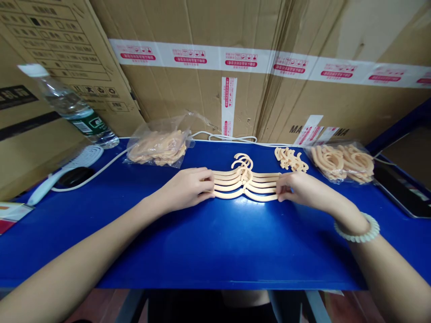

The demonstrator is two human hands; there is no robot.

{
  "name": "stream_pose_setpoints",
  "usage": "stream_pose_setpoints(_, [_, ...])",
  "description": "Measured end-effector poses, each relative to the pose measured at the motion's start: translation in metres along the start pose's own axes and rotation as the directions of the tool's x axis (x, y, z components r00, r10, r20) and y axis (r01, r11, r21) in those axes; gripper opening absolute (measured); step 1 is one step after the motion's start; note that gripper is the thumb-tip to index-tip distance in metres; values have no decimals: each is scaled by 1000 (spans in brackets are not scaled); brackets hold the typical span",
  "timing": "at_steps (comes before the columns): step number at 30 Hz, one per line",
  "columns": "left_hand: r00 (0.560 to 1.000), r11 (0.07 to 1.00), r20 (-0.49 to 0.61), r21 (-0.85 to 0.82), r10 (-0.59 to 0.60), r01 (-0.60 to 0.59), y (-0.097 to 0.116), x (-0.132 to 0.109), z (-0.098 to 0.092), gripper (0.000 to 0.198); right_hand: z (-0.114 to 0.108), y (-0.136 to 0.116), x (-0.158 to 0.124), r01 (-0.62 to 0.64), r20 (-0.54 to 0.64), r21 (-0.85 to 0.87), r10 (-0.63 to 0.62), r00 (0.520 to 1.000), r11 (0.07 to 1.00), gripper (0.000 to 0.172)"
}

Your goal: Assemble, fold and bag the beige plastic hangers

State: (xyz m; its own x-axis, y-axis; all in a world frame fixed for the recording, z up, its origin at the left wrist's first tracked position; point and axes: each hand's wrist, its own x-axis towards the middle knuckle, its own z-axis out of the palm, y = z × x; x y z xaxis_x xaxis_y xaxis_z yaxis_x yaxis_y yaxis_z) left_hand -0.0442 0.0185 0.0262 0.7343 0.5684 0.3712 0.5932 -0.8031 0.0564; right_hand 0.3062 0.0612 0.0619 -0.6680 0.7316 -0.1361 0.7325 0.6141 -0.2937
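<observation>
Several small beige hangers (229,188) lie in an overlapping row on the blue table, hooks toward the back. My left hand (193,187) closes its fingers round their left ends. At the right ends, my right hand (296,190) grips them the same way, thumb and fingers pinched together; a pale coiled band (362,231) circles that wrist. Behind my right hand is a small pile of loose beige hook pieces (291,159). A clear bag of beige pieces (160,146) lies beyond my left hand, and another bag with curved beige pieces (341,161) lies at the back right.
Large cardboard boxes (188,89) wall off the table's back. On the left stand a tilted water bottle (81,112), a hairbrush (70,166) and a black oval object (76,176). A white cable (232,140) runs along the back. A dark flat device (404,190) lies at the right.
</observation>
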Motion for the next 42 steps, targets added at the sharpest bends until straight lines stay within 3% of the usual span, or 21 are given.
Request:
stream_pose_setpoints(5, [995,990,-54,107,-82,88,-4,-3,11,26,7,7,5,27,-160,-48,-34,987,999,19])
stream_pose_setpoints(11, [973,967,-115,136,-200,215,-18,-4,27,26,19,13,18,-22,-371,-166,-42,928,986,6])
stream_pose_setpoints(17, [955,947,-163,169,-246,273,-25,-2,35,28,29,21,31,-21,-480,-231,-96,872,973,16])
stream_pose_setpoints(25, [945,922,-148,217,-293,320,-28,1,40,32,36,23,40,-38,-539,-248,-105,836,968,26])
stream_pose_setpoints(33, [932,901,-80,238,-354,363,-23,4,34,37,37,18,37,-78,-513,-292,-87,854,953,22])
stream_pose_setpoints(42, [925,902,-115,205,-362,379,-21,8,32,34,32,8,28,-110,-492,-320,-65,868,941,18])
